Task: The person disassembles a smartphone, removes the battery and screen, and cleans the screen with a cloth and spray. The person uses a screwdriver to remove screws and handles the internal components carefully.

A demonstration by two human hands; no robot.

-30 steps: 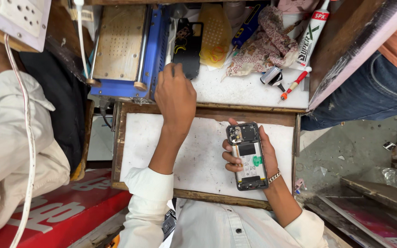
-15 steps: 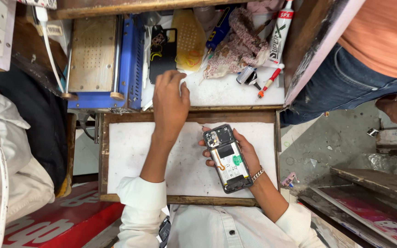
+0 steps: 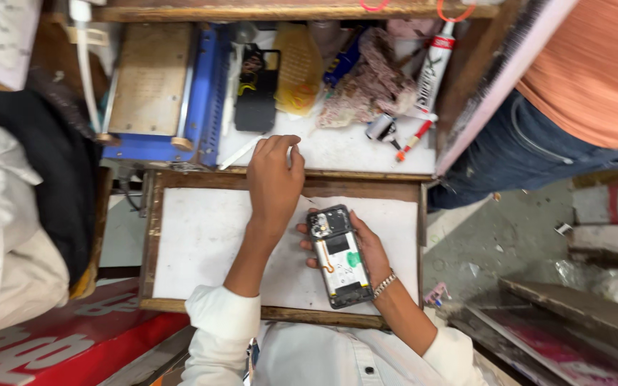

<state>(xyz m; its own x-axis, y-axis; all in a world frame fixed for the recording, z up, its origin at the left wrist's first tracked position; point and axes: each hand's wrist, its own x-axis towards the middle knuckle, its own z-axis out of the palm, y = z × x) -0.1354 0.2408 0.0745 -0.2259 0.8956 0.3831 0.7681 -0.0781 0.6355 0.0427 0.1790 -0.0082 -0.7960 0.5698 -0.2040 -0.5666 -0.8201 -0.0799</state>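
An opened phone, back cover off and its dark innards with a green patch showing, lies in the right hand, over the right part of the white, wood-framed worktop near its front edge. The right hand cups it from beneath, fingers wrapped round both long sides and closed on it; a metal bracelet sits at the wrist.

The left hand reaches across the worktop's far edge onto the white shelf behind it, fingers loosely curled with the tips together; whether they pinch anything cannot be told. A thin white tool lies just beside it. Farther back rest a black phone case, a yellowish case, a crumpled cloth, a glue tube and a blue machine with a wooden plate. A person in an orange shirt stands at the right.
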